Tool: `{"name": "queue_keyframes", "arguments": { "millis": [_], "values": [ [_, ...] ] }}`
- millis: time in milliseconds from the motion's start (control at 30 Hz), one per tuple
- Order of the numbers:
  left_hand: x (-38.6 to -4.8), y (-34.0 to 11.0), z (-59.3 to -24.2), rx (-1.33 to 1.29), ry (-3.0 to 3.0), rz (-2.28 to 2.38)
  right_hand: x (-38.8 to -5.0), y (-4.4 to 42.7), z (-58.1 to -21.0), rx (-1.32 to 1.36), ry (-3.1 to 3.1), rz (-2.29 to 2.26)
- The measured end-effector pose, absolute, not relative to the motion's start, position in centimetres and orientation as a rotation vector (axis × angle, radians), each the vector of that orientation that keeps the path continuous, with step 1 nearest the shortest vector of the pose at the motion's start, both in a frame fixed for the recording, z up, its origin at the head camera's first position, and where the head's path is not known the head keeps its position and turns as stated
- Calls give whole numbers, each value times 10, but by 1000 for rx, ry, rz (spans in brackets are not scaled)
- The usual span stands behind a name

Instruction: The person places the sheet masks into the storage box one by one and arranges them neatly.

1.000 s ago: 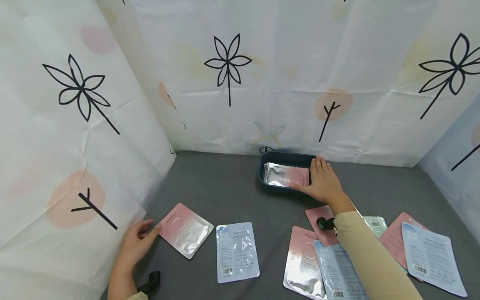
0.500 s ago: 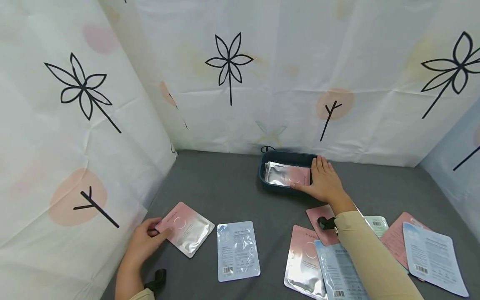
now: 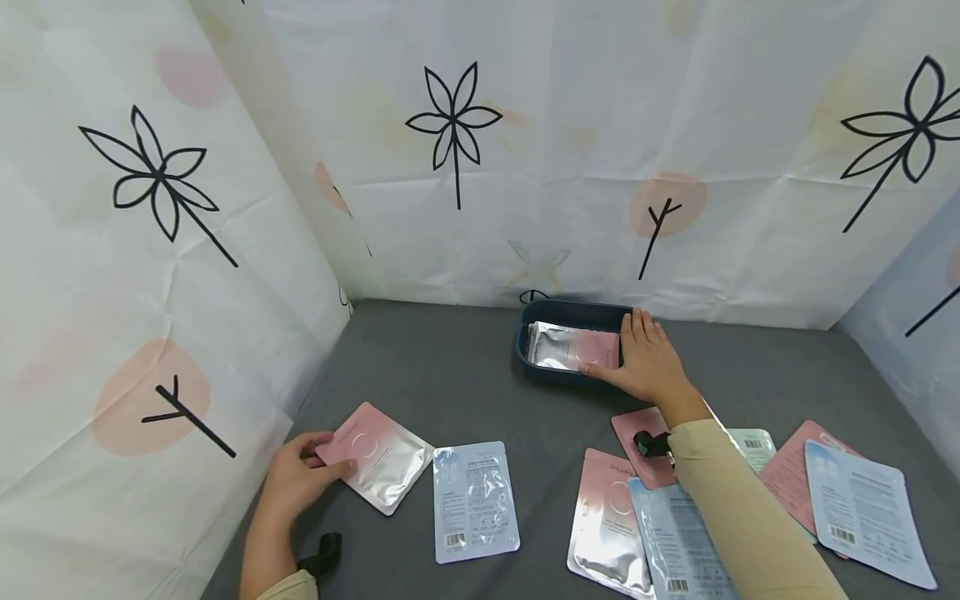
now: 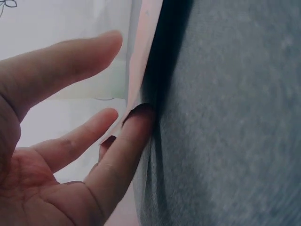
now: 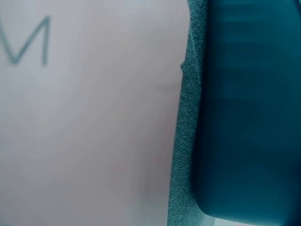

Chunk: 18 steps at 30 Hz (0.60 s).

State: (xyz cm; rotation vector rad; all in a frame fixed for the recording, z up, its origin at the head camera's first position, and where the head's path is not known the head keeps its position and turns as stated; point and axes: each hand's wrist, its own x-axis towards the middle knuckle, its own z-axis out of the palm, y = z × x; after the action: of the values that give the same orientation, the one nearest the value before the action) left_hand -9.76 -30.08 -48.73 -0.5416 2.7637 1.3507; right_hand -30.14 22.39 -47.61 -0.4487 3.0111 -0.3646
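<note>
In the head view my left hand (image 3: 296,479) is at the near-left corner of a pink-and-silver foil sachet (image 3: 375,458), its thumb over the sachet. Seen from the left wrist, a finger (image 4: 124,155) reaches under the lifted edge of the sachet (image 4: 146,52), while the thumb stands apart from it. My right hand (image 3: 648,362) rests at the right end of a dark teal tray (image 3: 573,379), fingers straight along the rim and thumb toward the front. Similar sachets (image 3: 573,348) lie stacked inside the tray. No right fingers show in the right wrist view.
A pale blue sachet (image 3: 476,504) lies right of the pink one. Under and beside the right forearm are a pink-silver sachet (image 3: 609,525), a blue one (image 3: 678,533), a green one (image 3: 752,446) and another blue one (image 3: 862,508). Patterned cloth (image 3: 562,233) walls the grey table.
My left hand has moved right onto the pink sachet's corner. The sachet has shifted slightly right, its corner now at the blue sachet's edge. My right hand and the tray stay put.
</note>
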Motion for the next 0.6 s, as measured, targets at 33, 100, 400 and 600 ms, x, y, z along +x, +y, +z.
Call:
{"name": "queue_keyframes", "arguments": {
  "millis": [33, 100, 400, 600],
  "values": [
    [-98, -300, -487, -554, 2763, 1346, -301, 224, -476, -450, 3012, -363],
    [-100, -298, -487, -569, 2762, 1344, -302, 224, -476, -449, 3013, -359],
    [-107, -291, -487, -574, 2741, 1402, -302, 225, -478, -435, 3008, -393],
    [-112, -289, -483, -580, 2759, 1408, -302, 225, -478, -432, 3009, -383]
  ]
}}
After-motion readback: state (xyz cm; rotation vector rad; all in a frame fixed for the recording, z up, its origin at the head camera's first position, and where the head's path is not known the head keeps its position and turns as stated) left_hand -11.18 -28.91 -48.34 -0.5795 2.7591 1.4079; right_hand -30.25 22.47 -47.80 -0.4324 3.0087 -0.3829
